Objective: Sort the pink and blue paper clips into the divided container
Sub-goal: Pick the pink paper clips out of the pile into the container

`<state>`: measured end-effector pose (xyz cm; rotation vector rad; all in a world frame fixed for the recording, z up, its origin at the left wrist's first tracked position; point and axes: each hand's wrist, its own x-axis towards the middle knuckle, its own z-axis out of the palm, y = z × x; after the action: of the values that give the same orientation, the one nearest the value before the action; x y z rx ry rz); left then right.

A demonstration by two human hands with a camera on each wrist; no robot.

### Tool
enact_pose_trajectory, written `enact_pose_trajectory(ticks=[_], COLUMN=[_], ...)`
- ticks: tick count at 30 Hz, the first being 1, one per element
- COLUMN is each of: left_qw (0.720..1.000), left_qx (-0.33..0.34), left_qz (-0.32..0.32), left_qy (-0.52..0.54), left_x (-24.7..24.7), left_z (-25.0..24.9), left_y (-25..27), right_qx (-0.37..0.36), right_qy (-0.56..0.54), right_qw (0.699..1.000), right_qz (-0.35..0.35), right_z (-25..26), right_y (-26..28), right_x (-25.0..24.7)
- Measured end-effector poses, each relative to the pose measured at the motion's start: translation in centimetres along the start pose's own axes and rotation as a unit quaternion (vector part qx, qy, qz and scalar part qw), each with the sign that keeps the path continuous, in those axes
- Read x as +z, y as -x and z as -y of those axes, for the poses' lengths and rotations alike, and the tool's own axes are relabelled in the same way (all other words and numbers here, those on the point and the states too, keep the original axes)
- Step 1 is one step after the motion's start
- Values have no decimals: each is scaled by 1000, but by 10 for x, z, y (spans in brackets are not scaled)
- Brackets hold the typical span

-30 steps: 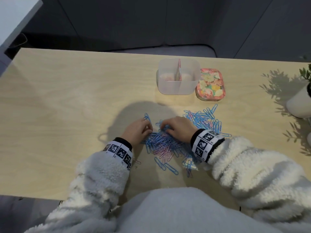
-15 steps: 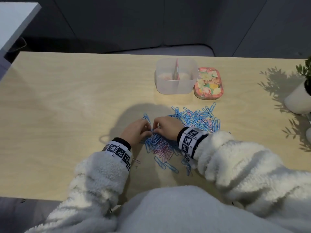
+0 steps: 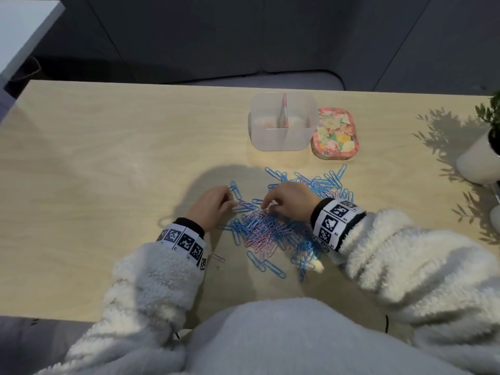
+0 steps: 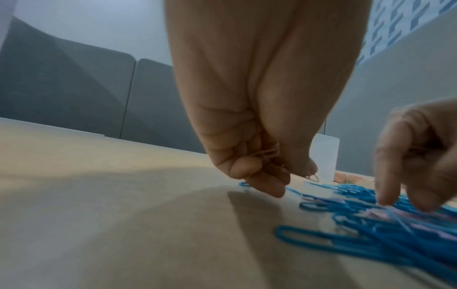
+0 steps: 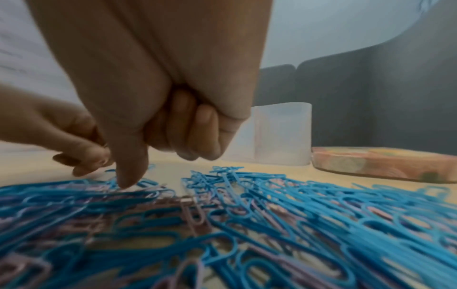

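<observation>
A heap of blue and pink paper clips (image 3: 270,231) lies on the wooden table (image 3: 108,158), straight in front of me. My left hand (image 3: 216,204) sits at the heap's left edge, its fingers curled round a few pink clips (image 4: 265,153) in the palm. My right hand (image 3: 270,204) is on the heap's far side. Its thumb (image 5: 128,176) and forefinger pinch at a pale pink clip on top, and the other fingers are curled in. The translucent divided container (image 3: 284,139) stands beyond the heap, with pinkish contents in the left compartment.
A flowered tin lid (image 3: 335,133) lies flat against the container's right side. A white plant pot (image 3: 479,161) stands at the table's right edge. Loose blue clips (image 3: 266,265) lie near me, and one pink clip (image 3: 218,257) lies by my left cuff.
My right hand moved left to meet the left hand, then drew back a little onto the heap. The left hand has stayed in place with its clips.
</observation>
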<state>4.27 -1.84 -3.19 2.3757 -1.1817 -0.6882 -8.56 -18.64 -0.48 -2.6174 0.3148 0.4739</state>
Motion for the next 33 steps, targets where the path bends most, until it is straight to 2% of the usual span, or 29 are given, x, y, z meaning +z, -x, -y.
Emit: enact_pose_trajectory(ticks=[4, 7, 9, 13, 15, 17, 20, 22, 25, 27, 28, 30, 33], left_qw=[997, 995, 993, 988, 985, 984, 989, 987, 979, 973, 975, 988, 998], left_qx=[-4, 24, 49, 75, 76, 69, 48, 51, 82, 84, 78, 49, 4], left_qz=[-12, -27, -61, -131, -156, -160, -131, -130, -180, -212, -208, -146, -63], left_qy=[78, 90, 87, 27, -8, -25, -52, -81, -56, -24, -19, -19, -4], left_x=[-10, -29, -46, -68, -72, -69, -63, -62, -60, -53, -47, -32, -13], left_z=[-14, -35, -55, -92, -104, -106, -98, -93, -84, -72, -64, -49, -34], left_y=[-6, -25, -47, -101, -122, -137, -147, -144, -123, -100, -86, -60, -24], right_qx=[4, 15, 28, 59, 61, 64, 68, 68, 80, 84, 91, 101, 114], right_qy=[15, 14, 0, -95, -143, -173, -186, -180, -224, -228, -210, -156, -88], right_qw=[1000, 1000, 1000, 994, 988, 982, 976, 976, 963, 952, 950, 952, 959], right_qz=[-11, -9, -1, 14, -13, -45, -85, -103, -129, -186, -212, -242, -244], right_z=[8, 11, 10, 3, -1, -7, -15, -19, -24, -28, -28, -26, -22], right_y=[-5, -6, -6, -8, -7, -5, -2, -1, -9, -23, -32, -50, -74], right_x=[6, 13, 17, 19, 15, 4, -24, -45, -72, -87, -94, -107, -119])
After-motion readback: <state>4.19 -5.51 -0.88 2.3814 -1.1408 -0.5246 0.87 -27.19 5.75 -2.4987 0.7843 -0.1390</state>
